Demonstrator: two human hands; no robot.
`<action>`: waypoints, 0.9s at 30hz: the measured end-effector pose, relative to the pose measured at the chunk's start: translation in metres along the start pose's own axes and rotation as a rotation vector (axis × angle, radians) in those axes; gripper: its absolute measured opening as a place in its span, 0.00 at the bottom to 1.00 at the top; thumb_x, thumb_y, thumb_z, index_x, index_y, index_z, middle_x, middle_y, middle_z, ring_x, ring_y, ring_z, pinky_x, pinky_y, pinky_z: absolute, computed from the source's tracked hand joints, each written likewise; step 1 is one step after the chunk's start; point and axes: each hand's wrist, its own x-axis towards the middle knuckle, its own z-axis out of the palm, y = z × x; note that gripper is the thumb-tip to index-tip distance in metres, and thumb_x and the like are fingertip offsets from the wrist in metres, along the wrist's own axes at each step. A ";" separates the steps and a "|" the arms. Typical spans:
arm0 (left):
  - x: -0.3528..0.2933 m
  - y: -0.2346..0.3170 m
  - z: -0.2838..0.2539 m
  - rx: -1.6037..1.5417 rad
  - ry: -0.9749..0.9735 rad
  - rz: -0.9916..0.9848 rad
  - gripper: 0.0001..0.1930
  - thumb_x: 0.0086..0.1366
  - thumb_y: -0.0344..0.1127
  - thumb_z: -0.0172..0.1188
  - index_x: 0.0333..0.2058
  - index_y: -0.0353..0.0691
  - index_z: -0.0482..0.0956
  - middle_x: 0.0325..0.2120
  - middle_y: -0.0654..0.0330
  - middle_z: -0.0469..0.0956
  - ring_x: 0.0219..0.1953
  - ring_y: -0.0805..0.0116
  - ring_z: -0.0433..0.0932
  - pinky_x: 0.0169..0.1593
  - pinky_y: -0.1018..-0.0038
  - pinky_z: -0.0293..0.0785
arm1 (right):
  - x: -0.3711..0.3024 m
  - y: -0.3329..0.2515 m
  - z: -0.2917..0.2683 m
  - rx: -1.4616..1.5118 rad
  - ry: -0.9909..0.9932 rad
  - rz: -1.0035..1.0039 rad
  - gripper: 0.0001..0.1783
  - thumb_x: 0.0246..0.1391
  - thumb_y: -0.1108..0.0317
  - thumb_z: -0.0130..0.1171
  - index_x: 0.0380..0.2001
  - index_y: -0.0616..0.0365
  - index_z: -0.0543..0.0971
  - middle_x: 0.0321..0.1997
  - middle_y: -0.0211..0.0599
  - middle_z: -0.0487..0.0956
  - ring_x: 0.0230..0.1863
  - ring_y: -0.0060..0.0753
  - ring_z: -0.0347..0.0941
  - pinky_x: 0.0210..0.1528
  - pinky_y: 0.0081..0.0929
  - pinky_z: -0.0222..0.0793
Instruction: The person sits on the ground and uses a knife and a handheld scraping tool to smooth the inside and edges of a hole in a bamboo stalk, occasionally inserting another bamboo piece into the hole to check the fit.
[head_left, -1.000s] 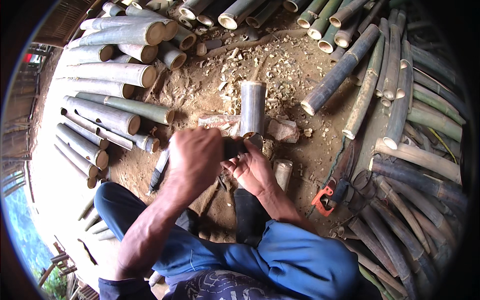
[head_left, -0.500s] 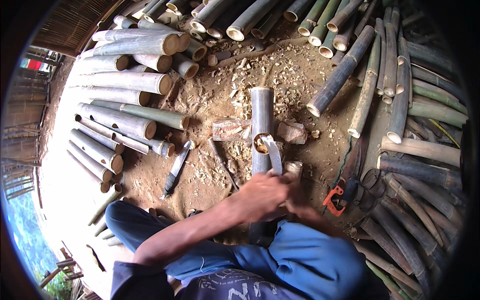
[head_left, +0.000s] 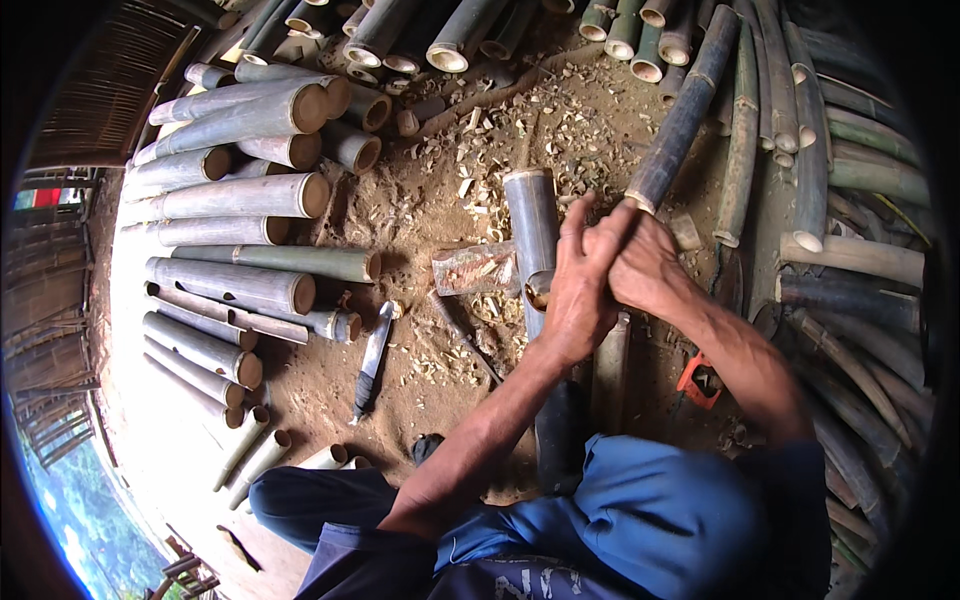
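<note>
Bamboo tube [head_left: 530, 215] at the frame's centre, just beside the left hand [head_left: 583, 285]; this is together with the right hand [head_left: 650, 265], and I cannot tell whether their hidden fingers grip anything. The right forearm [head_left: 735, 350] partly covers an orange handle [head_left: 700, 385]. A wood block [head_left: 458, 270], thin rod [head_left: 460, 334] and knife [head_left: 375, 345] lie left; bamboo poles [head_left: 850, 262] at right fade into the dark rim.
</note>
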 end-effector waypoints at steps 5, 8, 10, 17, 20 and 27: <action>-0.006 -0.014 -0.002 0.040 0.302 0.081 0.46 0.53 0.27 0.71 0.70 0.34 0.60 0.68 0.44 0.59 0.71 0.44 0.56 0.73 0.52 0.57 | 0.031 -0.022 0.003 -0.415 -0.082 -0.225 0.05 0.45 0.62 0.66 0.24 0.49 0.86 0.24 0.26 0.81 0.33 0.29 0.76 0.42 0.35 0.66; -0.005 -0.013 0.000 0.039 0.294 0.081 0.48 0.50 0.26 0.73 0.70 0.37 0.60 0.65 0.42 0.61 0.68 0.41 0.62 0.71 0.52 0.62 | 0.023 -0.013 0.018 -0.349 0.174 -0.227 0.06 0.46 0.65 0.65 0.28 0.51 0.86 0.28 0.30 0.82 0.34 0.33 0.75 0.46 0.36 0.69; -0.001 -0.011 0.005 0.017 0.101 -0.007 0.49 0.48 0.22 0.71 0.70 0.42 0.60 0.66 0.40 0.59 0.66 0.37 0.64 0.70 0.52 0.65 | 0.007 0.003 0.027 -0.158 -0.056 -0.111 0.08 0.45 0.65 0.64 0.30 0.54 0.83 0.29 0.33 0.82 0.35 0.36 0.77 0.44 0.39 0.71; 0.001 -0.003 -0.003 -0.056 0.071 -0.021 0.49 0.50 0.17 0.68 0.71 0.51 0.61 0.68 0.38 0.53 0.68 0.35 0.62 0.69 0.53 0.68 | 0.008 -0.010 0.007 -0.175 0.000 -0.014 0.07 0.42 0.66 0.64 0.27 0.54 0.81 0.24 0.37 0.81 0.30 0.37 0.79 0.33 0.41 0.73; -0.005 -0.007 -0.007 -0.034 0.215 0.038 0.50 0.51 0.20 0.70 0.73 0.46 0.59 0.68 0.40 0.52 0.70 0.38 0.59 0.70 0.53 0.64 | 0.026 -0.019 0.010 -0.328 -0.119 -0.078 0.06 0.45 0.63 0.65 0.21 0.51 0.85 0.19 0.31 0.80 0.22 0.30 0.76 0.24 0.35 0.68; -0.006 -0.020 0.008 0.034 0.239 0.024 0.52 0.49 0.27 0.72 0.72 0.37 0.54 0.64 0.40 0.60 0.67 0.42 0.63 0.69 0.49 0.67 | 0.007 0.010 0.045 -0.364 -0.202 -0.201 0.07 0.45 0.64 0.69 0.19 0.49 0.83 0.22 0.32 0.80 0.28 0.33 0.74 0.42 0.35 0.68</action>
